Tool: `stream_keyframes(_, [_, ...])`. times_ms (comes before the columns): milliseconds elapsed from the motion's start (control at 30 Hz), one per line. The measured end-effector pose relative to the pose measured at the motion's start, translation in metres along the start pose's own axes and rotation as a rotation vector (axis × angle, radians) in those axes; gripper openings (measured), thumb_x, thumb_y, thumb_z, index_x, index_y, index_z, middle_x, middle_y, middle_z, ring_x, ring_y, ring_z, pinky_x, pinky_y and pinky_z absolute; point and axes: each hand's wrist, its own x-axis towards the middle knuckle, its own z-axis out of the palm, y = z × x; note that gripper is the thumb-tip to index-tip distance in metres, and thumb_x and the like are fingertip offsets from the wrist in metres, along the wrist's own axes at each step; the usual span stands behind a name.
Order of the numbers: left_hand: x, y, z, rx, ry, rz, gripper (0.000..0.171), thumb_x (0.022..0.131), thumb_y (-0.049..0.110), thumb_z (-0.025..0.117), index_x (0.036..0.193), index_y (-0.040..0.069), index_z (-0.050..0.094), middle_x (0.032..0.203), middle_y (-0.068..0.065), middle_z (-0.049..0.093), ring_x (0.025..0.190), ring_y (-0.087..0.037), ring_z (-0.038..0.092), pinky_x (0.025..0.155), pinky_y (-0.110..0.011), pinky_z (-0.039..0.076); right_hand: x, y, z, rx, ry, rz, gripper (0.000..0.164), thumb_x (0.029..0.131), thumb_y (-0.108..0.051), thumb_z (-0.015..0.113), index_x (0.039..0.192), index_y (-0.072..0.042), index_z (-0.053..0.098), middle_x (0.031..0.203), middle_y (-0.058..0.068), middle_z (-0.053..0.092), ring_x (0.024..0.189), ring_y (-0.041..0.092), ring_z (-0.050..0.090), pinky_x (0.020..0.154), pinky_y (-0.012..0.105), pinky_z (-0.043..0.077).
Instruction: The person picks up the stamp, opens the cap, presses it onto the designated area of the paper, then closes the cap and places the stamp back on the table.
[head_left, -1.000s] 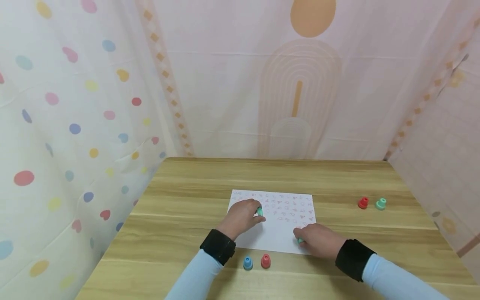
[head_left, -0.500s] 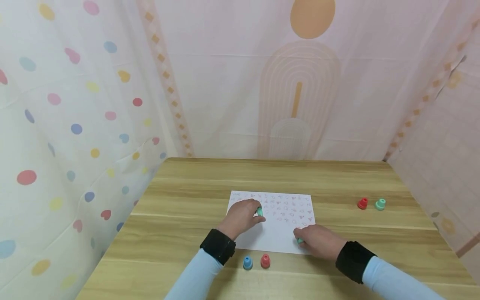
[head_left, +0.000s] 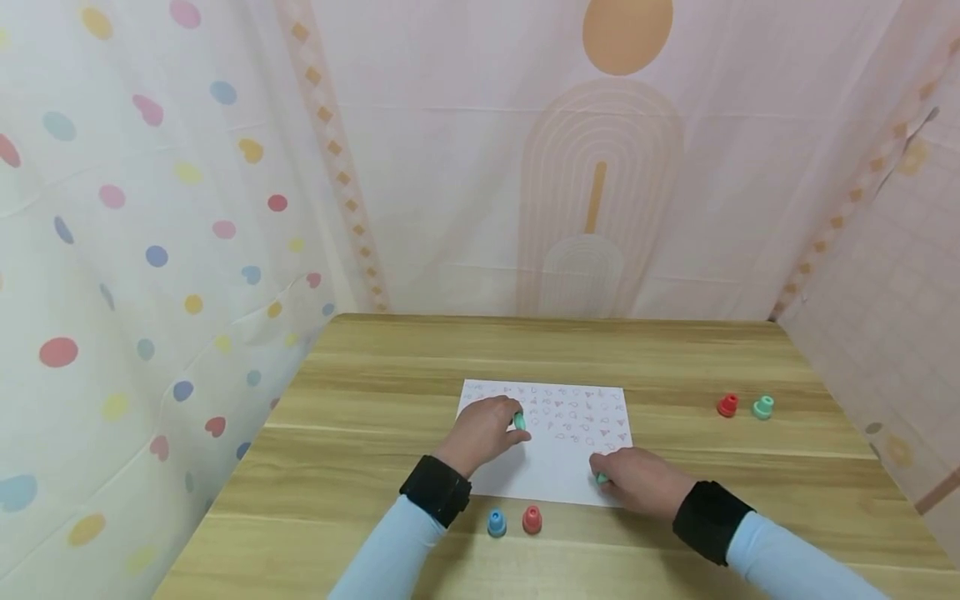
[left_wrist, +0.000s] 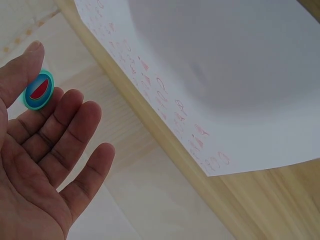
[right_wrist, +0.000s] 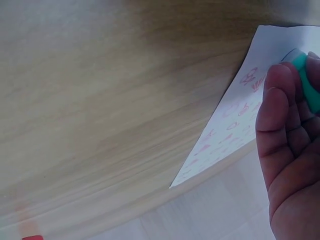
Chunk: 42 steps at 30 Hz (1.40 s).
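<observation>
A sheet of white paper [head_left: 536, 475] lies on the wooden table, its upper part covered in rows of small red and pink stamped marks. Over its left side, my left hand [head_left: 483, 429] pinches a green-rimmed stamp cap [left_wrist: 39, 91] between thumb and index finger. The cap's face shows a red slice shape on blue, and the other fingers are loosely bent. At the sheet's lower right, my right hand [head_left: 645, 482] grips a green stamp [right_wrist: 309, 87] in its fingertips, close over the paper. The stamp's printing face is hidden.
Close to the sheet's front edge stand a blue stamp [head_left: 497, 523] and a red stamp [head_left: 532, 520]. Farther right are another red stamp [head_left: 727, 406] and a light green stamp [head_left: 762, 407]. Patterned curtains [head_left: 450, 192] hang behind and beside the table.
Both hands keep nearly the same place and hold on the cap and stamp. The head view shifts very slightly; nothing else visibly moves.
</observation>
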Motion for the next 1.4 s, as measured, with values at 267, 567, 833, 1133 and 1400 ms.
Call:
stream_keyframes(267, [-0.002,-0.001,0.0,-0.005,0.009,0.006,0.034,0.08,0.034,0.075,0.101,0.008,0.069,0.079,0.001,0.067,0.069,-0.013,0.054,0.07,-0.029,0.055,0.001,-0.001,0.0,0.006,-0.011,0.023,0.013,0.085,-0.014,0.069,0.088,-0.014,0.057,0.064,-0.007,0.05,0.056,0.01,0.045,0.054,0.025,0.038])
stream_keyframes(567, [0.0,-0.002,0.0,-0.008,0.002,0.014,0.033,0.08,0.033,0.075,0.101,0.008,0.069,0.081,-0.002,0.069,0.069,-0.013,0.054,0.069,-0.029,0.055,0.002,0.001,-0.003,0.058,0.039,0.062,0.01,0.086,-0.015,0.067,0.091,-0.014,0.059,0.068,-0.006,0.053,0.057,0.01,0.047,0.055,0.025,0.042])
stream_keyframes(833, [0.001,-0.001,-0.005,-0.01,-0.005,0.007,0.034,0.081,0.033,0.075,0.103,0.008,0.069,0.085,-0.004,0.071,0.071,-0.014,0.055,0.071,-0.03,0.056,0.014,0.007,-0.043,0.148,0.264,0.143,0.013,0.088,-0.014,0.068,0.097,-0.009,0.059,0.076,0.001,0.058,0.061,0.013,0.05,0.057,0.026,0.048])
stream_keyframes(1133, [0.004,0.001,-0.006,-0.02,-0.008,0.001,0.036,0.08,0.032,0.076,0.104,0.007,0.069,0.089,-0.006,0.072,0.072,-0.014,0.056,0.072,-0.031,0.056,0.026,0.007,-0.053,0.278,0.309,0.211,0.02,0.091,-0.019,0.064,0.106,-0.008,0.057,0.087,0.006,0.064,0.07,0.018,0.054,0.064,0.032,0.052])
stream_keyframes(1400, [0.007,0.004,-0.008,-0.013,0.011,0.018,0.036,0.08,0.033,0.075,0.104,0.008,0.069,0.087,-0.003,0.071,0.073,-0.012,0.058,0.069,-0.03,0.055,0.037,-0.002,-0.052,0.417,0.339,0.258,0.018,0.094,-0.02,0.061,0.107,-0.008,0.057,0.088,0.007,0.061,0.072,0.02,0.052,0.061,0.031,0.047])
